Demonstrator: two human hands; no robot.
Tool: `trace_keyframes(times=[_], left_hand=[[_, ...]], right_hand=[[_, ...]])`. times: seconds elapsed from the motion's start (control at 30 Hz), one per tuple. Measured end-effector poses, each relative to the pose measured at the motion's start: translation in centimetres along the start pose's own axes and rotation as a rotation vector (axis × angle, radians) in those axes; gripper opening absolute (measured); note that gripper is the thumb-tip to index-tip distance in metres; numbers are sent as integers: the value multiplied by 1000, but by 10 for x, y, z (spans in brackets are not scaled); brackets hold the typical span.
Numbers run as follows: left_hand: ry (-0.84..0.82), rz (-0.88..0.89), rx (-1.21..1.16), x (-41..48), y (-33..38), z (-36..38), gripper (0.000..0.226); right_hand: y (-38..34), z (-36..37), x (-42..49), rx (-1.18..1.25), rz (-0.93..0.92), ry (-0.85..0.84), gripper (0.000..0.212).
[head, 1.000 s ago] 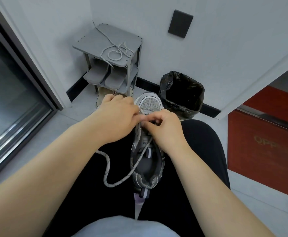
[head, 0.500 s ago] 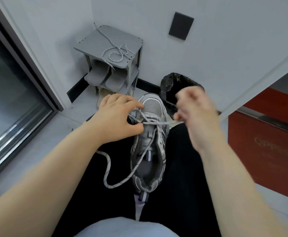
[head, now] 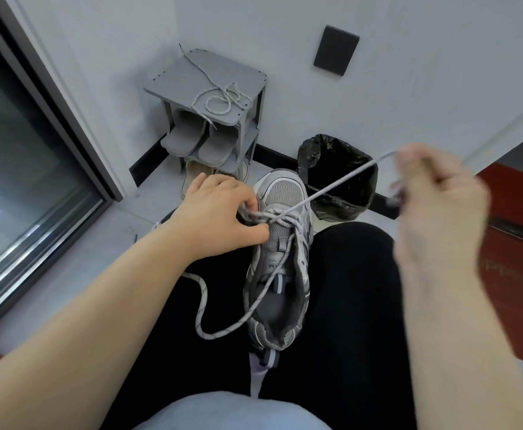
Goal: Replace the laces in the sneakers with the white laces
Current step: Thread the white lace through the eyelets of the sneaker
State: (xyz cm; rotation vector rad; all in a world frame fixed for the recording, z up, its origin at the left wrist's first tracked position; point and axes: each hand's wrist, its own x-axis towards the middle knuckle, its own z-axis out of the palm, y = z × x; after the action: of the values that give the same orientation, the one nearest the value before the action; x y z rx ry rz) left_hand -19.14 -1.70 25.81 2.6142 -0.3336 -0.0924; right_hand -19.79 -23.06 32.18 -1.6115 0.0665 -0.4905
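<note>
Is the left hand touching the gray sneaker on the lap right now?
Touching. The head view shows the left hand gripping the gray sneaker at its forefoot, thumb against its side, while the right hand pinches the lace.

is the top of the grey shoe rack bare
No, a speckled lace lies coiled on top of the shoe rack.

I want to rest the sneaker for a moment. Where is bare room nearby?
Bare floor lies between the window frame and your left arm. The shoe rack top is free at its back left; a loose lace covers its front right. Your lap is crowded: sneaker, left hand, the taut lace in the right hand.
</note>
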Motion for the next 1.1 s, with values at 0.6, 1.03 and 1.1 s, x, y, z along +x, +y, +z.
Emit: trace_keyframes(times=[0.6,1.03,1.1], left_hand=[[81,7,-75,1,-1,6,54],[14,-46,-120,-3,3,1,25],[25,-35,-138,-7,8,-1,24]], right_hand=[[31,39,-31,-789,-179,-604,8],[-18,-39,-1,-61,-47,-19,25],[-14,-41,-6,-120,-26,-65,24]])
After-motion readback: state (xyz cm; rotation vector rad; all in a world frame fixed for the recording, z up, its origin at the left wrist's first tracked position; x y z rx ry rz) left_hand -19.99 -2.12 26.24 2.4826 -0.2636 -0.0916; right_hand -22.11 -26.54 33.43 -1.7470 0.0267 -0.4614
